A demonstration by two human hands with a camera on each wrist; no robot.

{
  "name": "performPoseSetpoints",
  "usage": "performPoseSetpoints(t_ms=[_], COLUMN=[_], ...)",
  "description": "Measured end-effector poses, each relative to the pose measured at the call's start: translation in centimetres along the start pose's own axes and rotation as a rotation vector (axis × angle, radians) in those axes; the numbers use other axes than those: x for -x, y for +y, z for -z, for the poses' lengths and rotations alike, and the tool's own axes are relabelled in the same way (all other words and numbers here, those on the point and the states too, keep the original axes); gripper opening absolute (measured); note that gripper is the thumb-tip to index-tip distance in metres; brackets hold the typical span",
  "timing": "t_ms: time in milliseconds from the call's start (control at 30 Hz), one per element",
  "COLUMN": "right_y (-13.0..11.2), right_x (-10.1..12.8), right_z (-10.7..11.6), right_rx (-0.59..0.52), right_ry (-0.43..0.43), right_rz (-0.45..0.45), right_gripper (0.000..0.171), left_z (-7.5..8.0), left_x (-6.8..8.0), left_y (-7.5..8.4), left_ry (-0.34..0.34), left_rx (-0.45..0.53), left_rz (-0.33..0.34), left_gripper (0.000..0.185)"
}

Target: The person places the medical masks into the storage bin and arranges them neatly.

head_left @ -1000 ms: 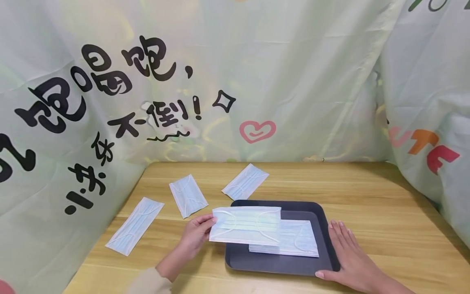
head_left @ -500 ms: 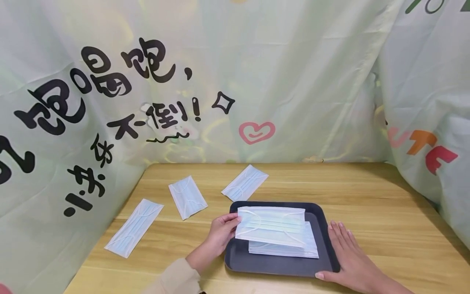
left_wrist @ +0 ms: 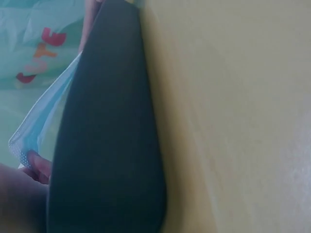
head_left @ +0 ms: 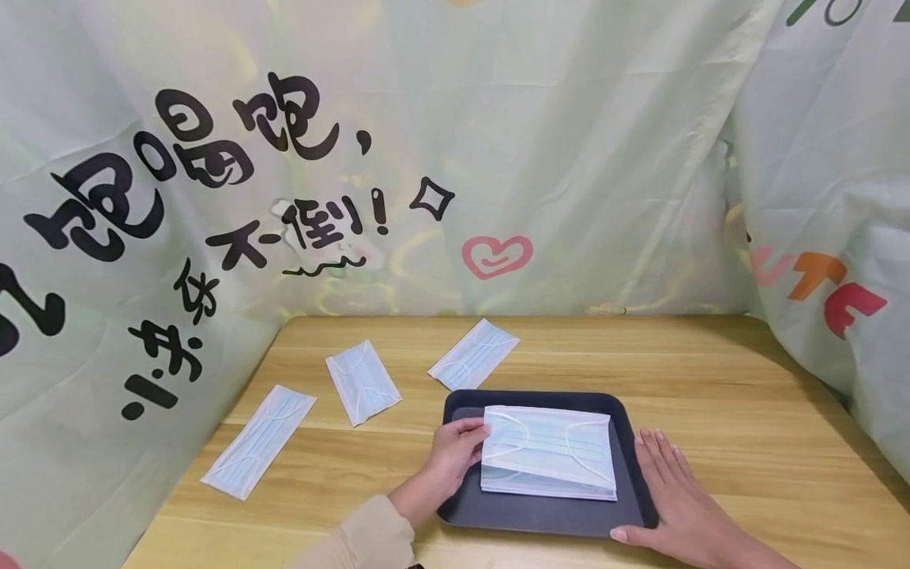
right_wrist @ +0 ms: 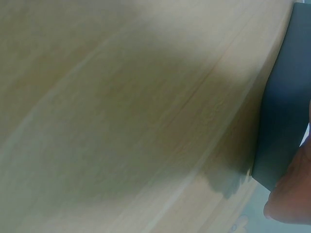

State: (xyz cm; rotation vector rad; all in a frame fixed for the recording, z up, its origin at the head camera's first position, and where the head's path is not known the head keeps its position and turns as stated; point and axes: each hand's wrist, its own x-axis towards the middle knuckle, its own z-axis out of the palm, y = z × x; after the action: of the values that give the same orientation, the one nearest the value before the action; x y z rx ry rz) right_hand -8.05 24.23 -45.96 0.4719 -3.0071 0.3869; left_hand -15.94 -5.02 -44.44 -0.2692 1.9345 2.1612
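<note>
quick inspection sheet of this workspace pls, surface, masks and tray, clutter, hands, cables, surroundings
surface: wooden table, light grain, no spills seen.
job's things: dark tray near the front edge; held mask over a second mask lying in the tray.
clutter: three loose masks on the table left of the tray: near-left mask, middle mask, far mask.
grippers: left hand pinches the held mask's left end; right hand lies flat, fingers straight, against the tray's right rim.
cables: nothing seen.
surroundings: pale green printed cloth backdrop behind and on both sides, with black lettering and a pink heart.
</note>
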Motion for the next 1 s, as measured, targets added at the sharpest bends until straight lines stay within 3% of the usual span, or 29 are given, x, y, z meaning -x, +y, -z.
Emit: performPoseSetpoints(t_ms=[300,633,1000], right_y=[0.03,-0.02,0.08], right_x=[0.01,0.03,0.24], right_z=[-0.03,0.03,-0.07], right_rx=[-0.001,-0.015,0.014], right_ry=[0.003,-0.015,0.082], right_rz=[0.006,-0.007,0.062], right_gripper=[0.119,0.119,0.12], left_z=[-0.32,-0.3,0.19], left_x=[-0.22,0.05,-0.02], left_y=[-0.65,-0.5,0.06], left_ry=[0.046,0.021,0.007], left_rx=[-0.161,-0.252,-0.409], left_rz=[-0.063,-0.11,-0.13], left_gripper=[0.02,0.016,0.014])
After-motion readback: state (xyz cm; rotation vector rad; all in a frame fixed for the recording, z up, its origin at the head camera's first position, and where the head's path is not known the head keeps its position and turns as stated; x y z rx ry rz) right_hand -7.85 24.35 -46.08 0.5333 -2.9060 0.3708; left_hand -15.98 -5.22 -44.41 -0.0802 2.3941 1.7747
